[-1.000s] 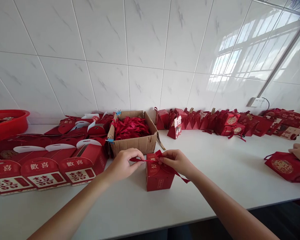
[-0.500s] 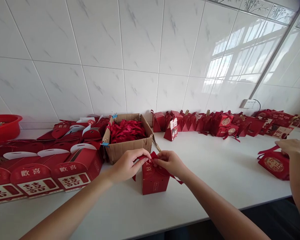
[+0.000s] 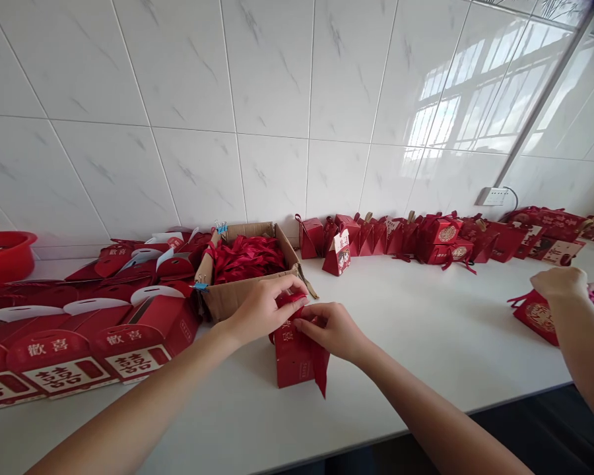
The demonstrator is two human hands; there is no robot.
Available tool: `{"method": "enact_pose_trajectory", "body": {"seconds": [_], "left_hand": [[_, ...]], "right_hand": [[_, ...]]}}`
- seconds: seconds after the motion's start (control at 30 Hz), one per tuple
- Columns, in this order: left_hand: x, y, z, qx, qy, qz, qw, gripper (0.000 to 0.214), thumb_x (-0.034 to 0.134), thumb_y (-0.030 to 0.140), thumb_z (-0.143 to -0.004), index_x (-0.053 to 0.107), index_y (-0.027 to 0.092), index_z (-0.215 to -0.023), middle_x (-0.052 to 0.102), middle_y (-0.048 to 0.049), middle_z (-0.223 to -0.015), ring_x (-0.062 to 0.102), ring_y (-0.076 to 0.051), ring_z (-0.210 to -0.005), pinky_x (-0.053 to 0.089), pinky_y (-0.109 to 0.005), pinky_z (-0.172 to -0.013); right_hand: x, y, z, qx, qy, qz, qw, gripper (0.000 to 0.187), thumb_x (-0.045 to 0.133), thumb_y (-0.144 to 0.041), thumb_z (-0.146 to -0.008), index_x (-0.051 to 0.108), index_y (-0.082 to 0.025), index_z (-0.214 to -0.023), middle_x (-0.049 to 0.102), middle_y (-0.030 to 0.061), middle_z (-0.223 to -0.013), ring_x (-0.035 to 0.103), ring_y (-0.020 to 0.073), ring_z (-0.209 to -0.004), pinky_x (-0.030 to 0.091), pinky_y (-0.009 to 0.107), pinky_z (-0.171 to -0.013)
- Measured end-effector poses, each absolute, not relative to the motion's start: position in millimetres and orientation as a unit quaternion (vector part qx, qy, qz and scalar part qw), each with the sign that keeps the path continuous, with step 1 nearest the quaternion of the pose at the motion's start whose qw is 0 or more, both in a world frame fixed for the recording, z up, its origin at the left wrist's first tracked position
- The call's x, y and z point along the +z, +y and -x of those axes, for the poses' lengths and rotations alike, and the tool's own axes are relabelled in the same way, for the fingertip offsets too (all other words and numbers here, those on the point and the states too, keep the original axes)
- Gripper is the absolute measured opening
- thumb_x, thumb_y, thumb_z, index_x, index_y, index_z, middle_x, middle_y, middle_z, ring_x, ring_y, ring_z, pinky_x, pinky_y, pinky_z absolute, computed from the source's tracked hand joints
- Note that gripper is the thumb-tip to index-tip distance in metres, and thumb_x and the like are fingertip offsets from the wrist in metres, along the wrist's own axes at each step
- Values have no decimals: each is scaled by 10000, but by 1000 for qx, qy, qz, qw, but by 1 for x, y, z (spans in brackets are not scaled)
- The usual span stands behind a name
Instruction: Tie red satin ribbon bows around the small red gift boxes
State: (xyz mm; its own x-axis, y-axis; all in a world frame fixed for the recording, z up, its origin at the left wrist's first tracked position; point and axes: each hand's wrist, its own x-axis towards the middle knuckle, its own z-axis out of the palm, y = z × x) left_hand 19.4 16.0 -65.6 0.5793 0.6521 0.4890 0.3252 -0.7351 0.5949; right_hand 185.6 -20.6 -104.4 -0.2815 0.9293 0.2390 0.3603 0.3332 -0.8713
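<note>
A small red gift box (image 3: 291, 364) with gold lettering stands upright on the white table, right in front of me. Dark red ribbon (image 3: 321, 371) runs at its top, and one tail hangs down the box's right side. At the top, my left hand (image 3: 277, 305) pinches the ribbon between thumb and fingers. My right hand (image 3: 332, 331) is closed on the ribbon just beside it, its fingertips almost touching those of the left. The part of the ribbon between my fingers is mostly hidden.
A cardboard box (image 3: 232, 298) of red ribbons sits behind my left hand. Red gift boxes (image 3: 72, 343) with white panels fill the left. Finished-looking boxes (image 3: 373, 236) line the wall. A co-worker's hand (image 3: 559, 282) is over another red box (image 3: 534, 318) at right.
Both my hands have drawn closer together over the box top. The ribbon tail that stuck out rightward now hangs down in front. At right, the co-worker's hand has shifted.
</note>
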Motion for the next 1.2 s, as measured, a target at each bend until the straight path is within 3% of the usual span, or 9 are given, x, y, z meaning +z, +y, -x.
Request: {"method": "enact_pose_trajectory", "body": {"seconds": [0.17, 0.3, 0.43, 0.53, 0.6, 0.67, 0.77, 0.9, 1.2], "left_hand": [[-48, 21, -21, 328, 295, -838, 320, 212, 609, 259, -815, 532, 206, -1006, 639, -4, -842, 618, -144, -792, 501, -266, -720], [-24, 43, -32, 218, 239, -868, 377, 346, 647, 253, -784, 499, 203, -1093, 670, -3, -800, 646, -157, -788, 508, -295, -735], [-29, 67, -52, 204, 229, -921, 242, 248, 674, 210, -742, 587, 191, -972, 689, -2, -759, 656, -169, -742, 491, -314, -728], [-48, 68, -55, 258, 256, -916, 169, 108, 682, 140, -696, 618, 188, -769, 681, -10, -771, 616, -213, -876, 401, -399, -900], [-58, 58, -45, 309, 283, -899, 131, 21, 611, 181, -780, 611, 183, -801, 673, -38, -870, 576, -221, -940, 354, -419, -943], [-64, 45, -29, 358, 320, -870, 113, 135, 488, 258, -885, 582, 170, -845, 646, -59, -878, 564, -200, -877, 401, -379, -865], [-72, 26, -6, 349, 357, -848, 179, 221, 479, 370, -901, 576, 186, -828, 630, -21, -803, 574, -162, -765, 449, -285, -710], [-92, 18, 4, 323, 349, -844, 247, 206, 658, 365, -782, 621, 194, -891, 652, -25, -907, 605, -178, -872, 466, -288, -806], [-116, 14, -3, 398, 322, -794, 329, 171, 608, 282, -817, 522, 177, -713, 684, -68, -933, 622, -209, -999, 467, -357, -903]], "right_hand": [[-110, -16, -185, 366, -708, 453, 399, 197, 547, -261, -791, 625, -164, -639, 436, -44, -513, 309, 76, -485, 249, 217, -453], [-110, -15, -186, 380, -705, 449, 397, 194, 556, -278, -797, 626, -170, -653, 488, -32, -544, 353, 81, -493, 269, 213, -453], [-113, -15, -188, 385, -700, 450, 399, 231, 558, -309, -809, 622, -167, -639, 484, -29, -542, 348, 82, -492, 255, 216, -450], [-116, -15, -188, 386, -693, 455, 405, 247, 555, -321, -813, 622, -163, -635, 484, -26, -542, 342, 82, -494, 247, 219, -451], [-118, -15, -187, 388, -689, 454, 410, 234, 553, -320, -815, 640, -162, -666, 529, -14, -576, 383, 89, -514, 277, 220, -465], [-118, -15, -187, 393, -687, 451, 413, 228, 550, -321, -819, 654, -162, -693, 566, -4, -609, 424, 98, -536, 311, 222, -482], [-119, -16, -186, 407, -679, 443, 420, 233, 551, -332, -823, 665, -160, -716, 589, 4, -636, 456, 105, -556, 346, 224, -498], [-122, -17, -186, 427, -665, 436, 430, 244, 557, -356, -826, 687, -159, -762, 608, 12, -663, 484, 113, -573, 375, 227, -509], [-120, -18, -186, 419, -660, 431, 451, 226, 556, -351, -833, 666, -161, -778, 683, 51, -774, 594, 153, -691, 452, 258, -624]]}}
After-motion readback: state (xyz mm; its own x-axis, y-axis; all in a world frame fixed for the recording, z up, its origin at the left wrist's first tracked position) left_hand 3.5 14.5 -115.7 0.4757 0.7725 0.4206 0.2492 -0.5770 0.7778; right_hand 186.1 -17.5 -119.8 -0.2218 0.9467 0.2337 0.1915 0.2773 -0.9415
